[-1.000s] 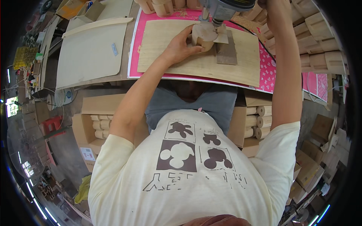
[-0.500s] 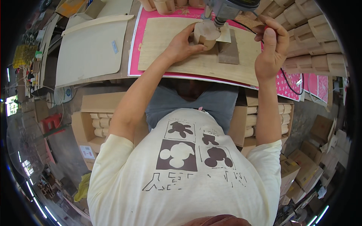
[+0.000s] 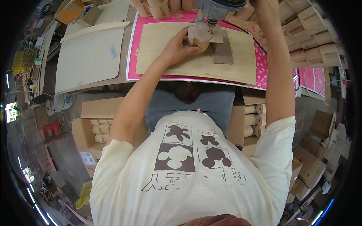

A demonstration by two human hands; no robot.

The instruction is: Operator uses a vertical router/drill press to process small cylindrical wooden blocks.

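My left hand (image 3: 177, 47) grips a round light wooden piece (image 3: 199, 34) and holds it on a pale plywood board (image 3: 188, 64). The bit of a drill press (image 3: 213, 9) stands right above the piece. A dark wooden block (image 3: 223, 52) lies on the board just right of it. My right hand (image 3: 264, 5) is raised at the top edge beside the machine's head; its fingers are cut off by the frame. The board rests on a pink mat (image 3: 131, 56).
A large pale panel (image 3: 90, 56) lies on the bench to the left. Open cardboard boxes with wooden cylinders stand under the bench at left (image 3: 98, 128) and right (image 3: 253, 120). Several wooden box parts (image 3: 313, 37) are stacked at the right.
Half a second ago my right hand was down beside the board; it has risen back to the top edge by the machine. My left hand has kept its hold on the round piece.
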